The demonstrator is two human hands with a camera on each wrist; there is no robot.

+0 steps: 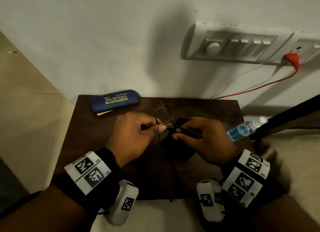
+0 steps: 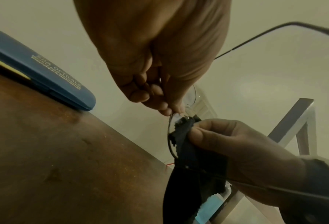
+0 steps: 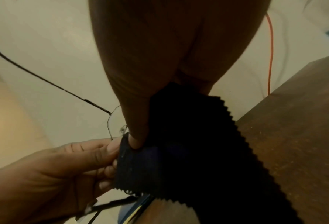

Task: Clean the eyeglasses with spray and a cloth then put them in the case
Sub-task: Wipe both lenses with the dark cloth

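Observation:
Thin-rimmed eyeglasses (image 1: 165, 112) are held above the dark wooden table (image 1: 150, 171). My left hand (image 1: 136, 133) pinches the frame near the bridge, thumb against forefinger. My right hand (image 1: 202, 136) pinches a black cloth (image 1: 180, 122) around one lens. In the left wrist view the cloth (image 2: 184, 144) folds over the rim and one temple arm (image 2: 274, 37) sticks up. In the right wrist view the zigzag-edged cloth (image 3: 188, 144) hangs under my thumb, and the other lens (image 3: 115, 122) shows bare. The blue case (image 1: 115, 100) lies shut at the table's back left. The spray bottle (image 1: 245, 128) lies at the right edge.
A yellow cloth (image 1: 103, 112) pokes out from under the case. A wall (image 1: 103, 41) stands just behind the table, with a switchboard (image 1: 239, 44) and a red plug (image 1: 292, 57) trailing a red cable. A dark bar (image 1: 285, 115) slants past the table's right side.

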